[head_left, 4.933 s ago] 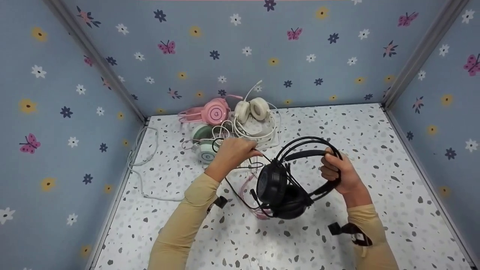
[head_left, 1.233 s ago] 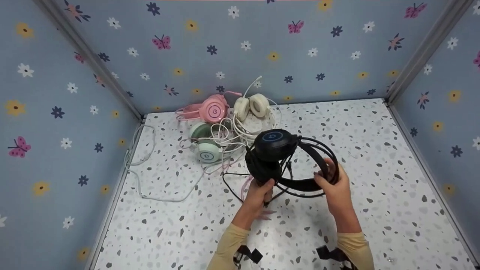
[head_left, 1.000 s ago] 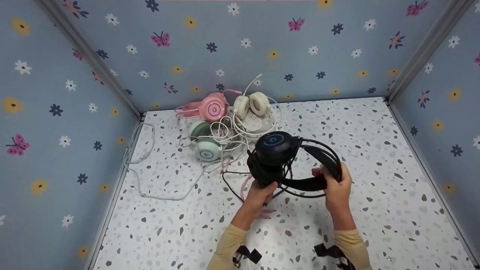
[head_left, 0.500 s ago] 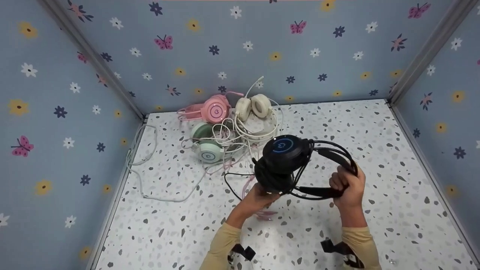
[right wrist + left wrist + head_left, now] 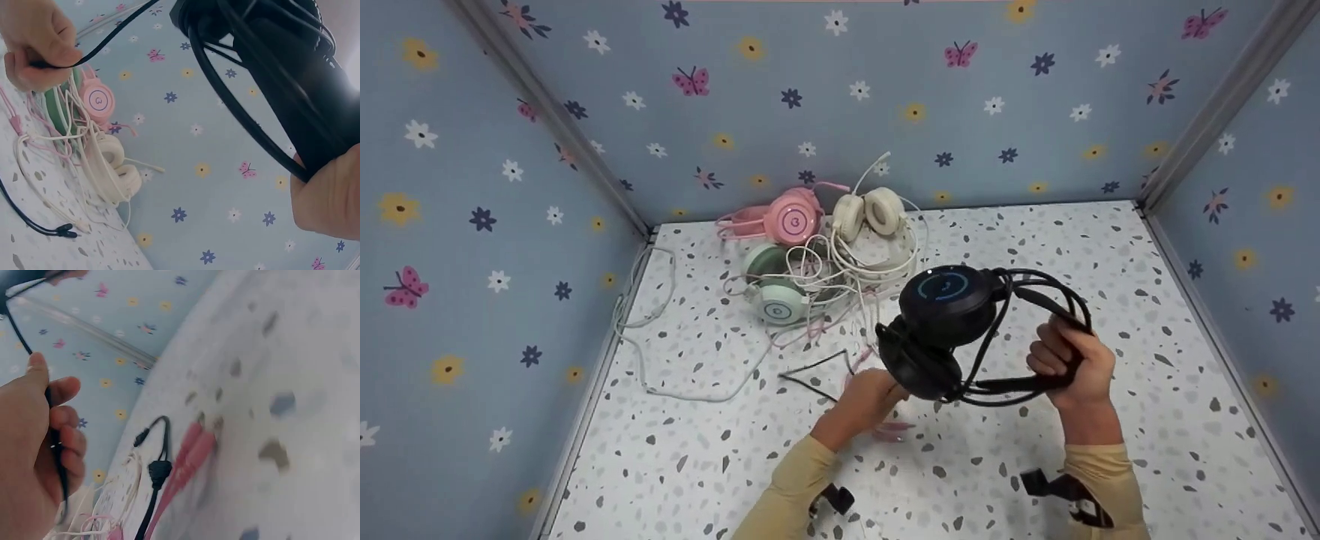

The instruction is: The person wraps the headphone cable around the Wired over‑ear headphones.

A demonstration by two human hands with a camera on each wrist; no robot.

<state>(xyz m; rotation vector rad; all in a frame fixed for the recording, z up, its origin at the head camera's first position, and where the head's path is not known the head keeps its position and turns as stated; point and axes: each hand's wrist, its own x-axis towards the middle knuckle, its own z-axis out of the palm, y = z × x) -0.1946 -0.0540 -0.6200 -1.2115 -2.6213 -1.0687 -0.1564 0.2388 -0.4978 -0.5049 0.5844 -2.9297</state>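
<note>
A black headset (image 5: 949, 307) is held above the table, its lit earcup facing up and its headband to the right. My right hand (image 5: 1084, 371) grips the headband, fingers curled round it. Left of the earcups, my left hand (image 5: 862, 405) has its fingers curled round the headset's black cable (image 5: 109, 40), which runs from the fist up to the headset. In the left wrist view the black cable's split end (image 5: 160, 471) lies on the table beside two pink plugs (image 5: 194, 453).
At the back stand a pink headset (image 5: 793, 217) and a cream headset (image 5: 877, 214) with coiled cable. A mint green headset (image 5: 778, 301) sits before them among tangled cords. A pale cable (image 5: 686, 397) loops along the left. Flowered walls enclose the speckled table (image 5: 675, 457).
The black headset has moved right with my right hand. My left hand has gone from beneath the earcup to the cable, a little to the left. The other headsets have stayed put.
</note>
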